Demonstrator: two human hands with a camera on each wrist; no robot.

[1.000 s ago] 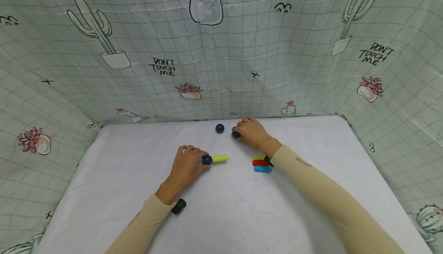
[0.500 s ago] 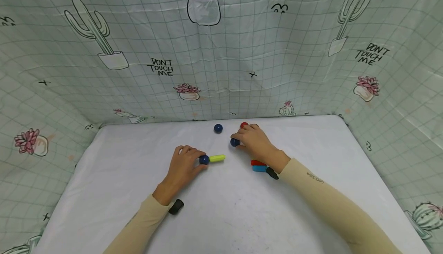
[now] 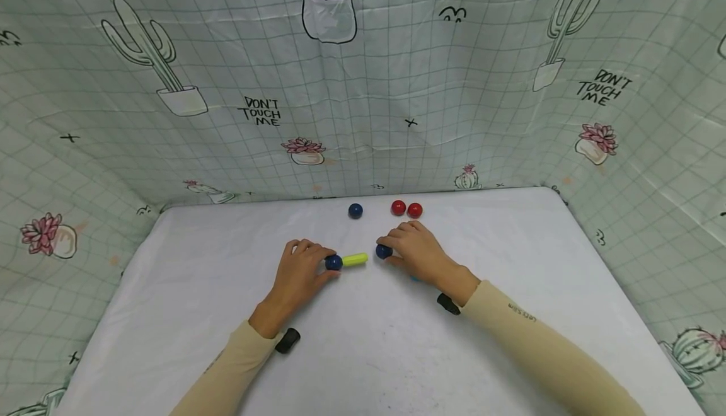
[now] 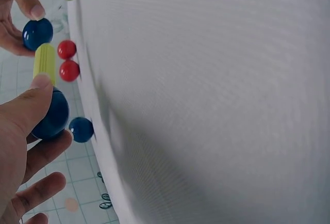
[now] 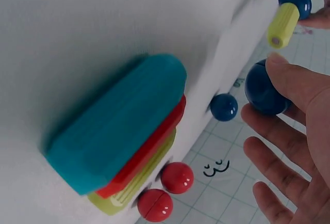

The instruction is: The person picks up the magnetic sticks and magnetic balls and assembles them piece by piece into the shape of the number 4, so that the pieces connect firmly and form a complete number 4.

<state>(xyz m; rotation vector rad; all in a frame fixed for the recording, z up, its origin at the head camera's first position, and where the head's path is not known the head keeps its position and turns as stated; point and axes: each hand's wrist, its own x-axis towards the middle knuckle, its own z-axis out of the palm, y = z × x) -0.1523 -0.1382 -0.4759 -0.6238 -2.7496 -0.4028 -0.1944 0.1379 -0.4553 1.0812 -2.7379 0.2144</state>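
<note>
My left hand point(image 3: 299, 275) pinches a dark blue ball point(image 3: 333, 263) between thumb and fingers. A yellow-green ribbed stick point(image 3: 355, 259) is joined to that ball and points right. In the right wrist view its free end point(image 5: 276, 41) shows a round grey spot. My right hand point(image 3: 418, 253) pinches a second blue ball point(image 3: 384, 251) just beyond the stick's free end, with a small gap in the head view. Thumb and index finger hold this ball point(image 5: 264, 89) in the right wrist view, the other fingers spread below.
A third blue ball point(image 3: 355, 210) and two red balls point(image 3: 398, 207) lie along the table's back edge. Beneath my right forearm, mostly hidden in the head view, a blue stick point(image 5: 118, 126), a red stick point(image 5: 147, 154) and a yellow-green stick point(image 5: 154, 170) lie side by side. A patterned cloth hangs behind the table.
My right hand has brought its blue ball from the back toward the stick's free end, uncovering the two red balls. The left hand stays nearly in place with its ball and stick.
</note>
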